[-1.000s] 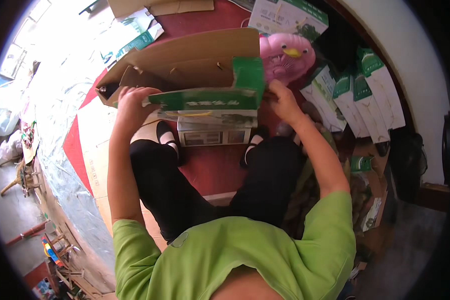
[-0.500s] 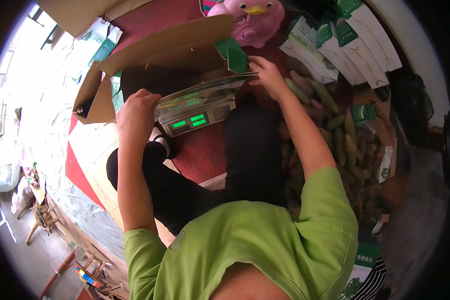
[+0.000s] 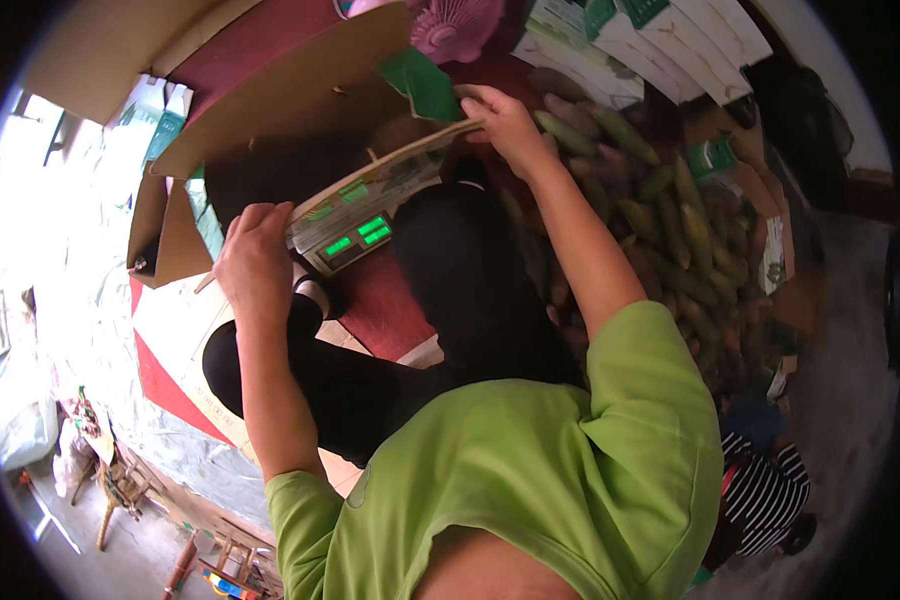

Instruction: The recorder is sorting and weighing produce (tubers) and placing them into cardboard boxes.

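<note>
I hold a brown cardboard box point(image 3: 300, 100) with green and white printed sides, open and tilted over my lap. My left hand point(image 3: 255, 262) grips its near left edge, fingers curled over the card. My right hand point(image 3: 507, 122) grips the far end of a printed flap point(image 3: 410, 170). Under the flap sits a grey weighing scale point(image 3: 355, 235) with a lit green display. My black-trousered legs point(image 3: 450, 290) lie below it.
A heap of corn cobs in green husks point(image 3: 670, 210) lies right of my right arm. Flat printed cartons point(image 3: 650, 40) are stacked at the top right, next to a pink toy point(image 3: 460, 22). Another person's striped sleeve point(image 3: 765, 490) shows at the lower right.
The box has swung from level to tilted, its printed flap now slanting up to the right. My right hand moved up and right with it. The scale's display has come into view.
</note>
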Motion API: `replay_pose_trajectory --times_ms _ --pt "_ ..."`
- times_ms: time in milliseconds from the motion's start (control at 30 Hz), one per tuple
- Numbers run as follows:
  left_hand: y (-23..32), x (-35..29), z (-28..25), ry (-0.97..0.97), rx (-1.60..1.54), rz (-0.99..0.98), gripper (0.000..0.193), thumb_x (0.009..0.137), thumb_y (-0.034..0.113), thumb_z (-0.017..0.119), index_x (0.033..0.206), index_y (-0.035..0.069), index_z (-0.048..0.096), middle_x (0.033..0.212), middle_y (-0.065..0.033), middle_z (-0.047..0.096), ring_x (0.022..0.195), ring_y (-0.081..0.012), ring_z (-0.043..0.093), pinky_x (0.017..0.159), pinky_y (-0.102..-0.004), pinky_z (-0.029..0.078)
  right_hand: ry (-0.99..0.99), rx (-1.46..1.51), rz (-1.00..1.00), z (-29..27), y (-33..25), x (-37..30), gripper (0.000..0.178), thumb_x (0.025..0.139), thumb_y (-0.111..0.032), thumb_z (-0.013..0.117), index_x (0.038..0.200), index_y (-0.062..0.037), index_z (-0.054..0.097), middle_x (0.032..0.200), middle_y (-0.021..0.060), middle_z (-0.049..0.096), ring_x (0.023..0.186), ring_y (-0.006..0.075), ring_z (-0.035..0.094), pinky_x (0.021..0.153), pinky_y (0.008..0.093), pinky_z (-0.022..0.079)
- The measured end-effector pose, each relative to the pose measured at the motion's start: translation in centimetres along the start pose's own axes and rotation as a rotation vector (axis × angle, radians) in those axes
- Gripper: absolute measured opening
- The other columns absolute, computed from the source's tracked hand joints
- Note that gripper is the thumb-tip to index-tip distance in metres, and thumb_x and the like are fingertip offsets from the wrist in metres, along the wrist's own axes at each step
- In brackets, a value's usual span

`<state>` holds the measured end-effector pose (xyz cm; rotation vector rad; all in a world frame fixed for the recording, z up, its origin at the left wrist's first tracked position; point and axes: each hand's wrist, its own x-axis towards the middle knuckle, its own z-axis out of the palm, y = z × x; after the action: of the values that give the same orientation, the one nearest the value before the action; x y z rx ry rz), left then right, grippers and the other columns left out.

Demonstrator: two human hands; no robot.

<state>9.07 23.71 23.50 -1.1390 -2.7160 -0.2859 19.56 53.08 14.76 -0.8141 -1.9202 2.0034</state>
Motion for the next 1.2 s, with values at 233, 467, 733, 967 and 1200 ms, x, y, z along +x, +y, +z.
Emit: replay_pose_trajectory --times_ms 233,467,733,967,1200 --pt "-0.6 -0.4 0.0 -0.060 -0.008 -0.087 0.023 0.083 0.008 0.057 0.098 0.019 0.069 0.095 0.0012 0.064 0.089 -0.0216 0.063 0.073 -0.0349 0.051 0.128 -0.019 0.055 -3.0 7.1 -2.4 0.034 0.086 -0.018 0.059 0.115 -0.0013 0.058 0.100 0.0067 0.064 0.087 0.0146 0.060 0.071 0.0286 0.049" --pt "-0.4 0.2 0.2 -0.045 -0.032 0.014 0.019 0.084 0.007 0.056 0.097 0.014 0.068 0.095 -0.0003 0.065 0.082 -0.0220 0.065 0.068 -0.0330 0.051 0.019 -0.725 0.172 -6.6 25.8 -12.4 0.025 0.078 -0.018 0.060 0.099 -0.0049 0.065 0.098 0.0191 0.064 0.092 0.0352 0.061 0.080 0.0419 0.049" --pt "-0.7 0.6 -0.2 -0.066 0.078 0.095 0.015 0.081 0.009 0.062 0.095 0.010 0.070 0.096 -0.0033 0.066 0.089 -0.0243 0.061 0.084 -0.0374 0.046 -0.053 -0.750 0.353 -6.8 28.0 -18.7 0.026 0.076 -0.018 0.061 0.098 -0.0041 0.066 0.090 0.0156 0.067 0.086 0.0314 0.064 0.079 0.0378 0.050" --pt "-0.6 0.6 0.3 -0.130 -0.140 -0.080 0.044 0.082 0.001 0.062 0.122 0.018 0.060 0.100 -0.0080 0.064 0.093 -0.0213 0.064 0.077 -0.0359 0.051 0.322 -0.603 0.466 -8.6 27.3 -17.1 0.024 0.074 -0.014 0.062 0.096 -0.0039 0.065 0.090 0.0165 0.066 0.086 0.0308 0.064 0.078 0.0389 0.050" --pt "-0.2 1.5 0.2 -0.186 -0.117 -0.062 0.040 0.082 0.002 0.062 0.119 0.015 0.061 0.101 -0.0095 0.064 0.094 -0.0241 0.063 0.078 -0.0369 0.050 0.420 -0.601 0.329 -10.4 25.1 -14.8 0.024 0.073 -0.014 0.064 0.095 -0.0040 0.065 0.089 0.0174 0.065 0.087 0.0336 0.063 0.079 0.0392 0.050"
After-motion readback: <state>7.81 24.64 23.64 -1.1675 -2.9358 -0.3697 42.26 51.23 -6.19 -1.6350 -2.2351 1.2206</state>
